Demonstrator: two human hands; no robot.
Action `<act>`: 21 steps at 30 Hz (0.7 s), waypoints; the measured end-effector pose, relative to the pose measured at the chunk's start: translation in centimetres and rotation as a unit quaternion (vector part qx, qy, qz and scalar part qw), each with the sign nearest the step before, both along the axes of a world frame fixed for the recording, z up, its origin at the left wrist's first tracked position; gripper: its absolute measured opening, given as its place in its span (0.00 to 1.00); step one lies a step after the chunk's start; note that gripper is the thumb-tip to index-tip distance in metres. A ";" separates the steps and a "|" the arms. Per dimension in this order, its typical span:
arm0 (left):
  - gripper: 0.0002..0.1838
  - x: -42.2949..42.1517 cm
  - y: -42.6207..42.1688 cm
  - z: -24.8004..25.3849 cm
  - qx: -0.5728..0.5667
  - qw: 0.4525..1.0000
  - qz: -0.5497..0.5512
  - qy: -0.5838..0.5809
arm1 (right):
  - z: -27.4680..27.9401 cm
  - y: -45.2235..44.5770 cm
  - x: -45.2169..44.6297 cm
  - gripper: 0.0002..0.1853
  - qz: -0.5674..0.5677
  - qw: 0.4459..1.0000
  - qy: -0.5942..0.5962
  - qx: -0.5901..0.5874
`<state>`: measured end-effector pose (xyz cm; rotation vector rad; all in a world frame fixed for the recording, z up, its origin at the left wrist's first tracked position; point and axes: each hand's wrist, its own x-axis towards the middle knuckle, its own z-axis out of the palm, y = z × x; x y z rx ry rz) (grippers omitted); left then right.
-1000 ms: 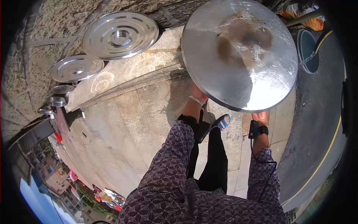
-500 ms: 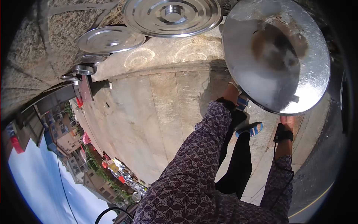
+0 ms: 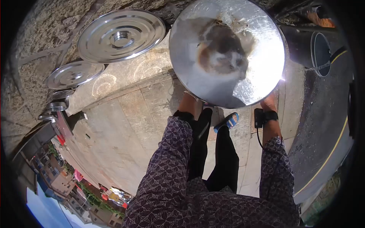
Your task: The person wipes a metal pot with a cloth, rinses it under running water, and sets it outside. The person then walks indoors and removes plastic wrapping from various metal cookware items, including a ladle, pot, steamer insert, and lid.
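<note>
In front of me I hold a large round metal pan (image 3: 190, 57), shiny and scratched, with brown and black scorch stains at its middle. I cannot tell whether I see its inside or its underside. My left hand (image 3: 186, 102) is at its lower left edge, the fingers hidden behind the metal. At the lower right edge, my right hand (image 3: 269, 102) grips it, and those fingers are mostly out of sight too. A large steel lid (image 3: 140, 36) with a round knob leans against the stone wall to the left. Beside it is a smaller steel lid (image 3: 85, 72).
Small round metal vessels (image 3: 57, 106) stand farther left by the rough stone wall (image 3: 34, 41). A dark cylindrical container (image 3: 296, 43) lies at the right, near the road (image 3: 315, 140) with its yellow line. Paving (image 3: 118, 140) lies underfoot.
My view has turned to the right, so the lids and wall shift left. The pan stays in both hands and appears nearer the middle. The dark container now shows at the right.
</note>
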<state>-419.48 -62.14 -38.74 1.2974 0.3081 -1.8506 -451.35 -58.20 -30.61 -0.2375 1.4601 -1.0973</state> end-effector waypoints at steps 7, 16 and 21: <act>0.23 6.2 3.0 -8.8 -0.060 0.983 -0.072 0.159 | 0.4 -1.2 0.8 0.20 0.021 0.999 0.032 -0.012; 0.21 1.2 2.8 12.2 0.059 0.944 -0.233 -0.227 | 1.2 3.7 -5.0 0.27 0.029 0.979 0.191 0.065; 0.27 6.6 6.8 13.4 0.094 0.842 -0.405 -0.344 | 9.7 1.0 -13.7 0.27 0.006 0.982 0.168 0.091</act>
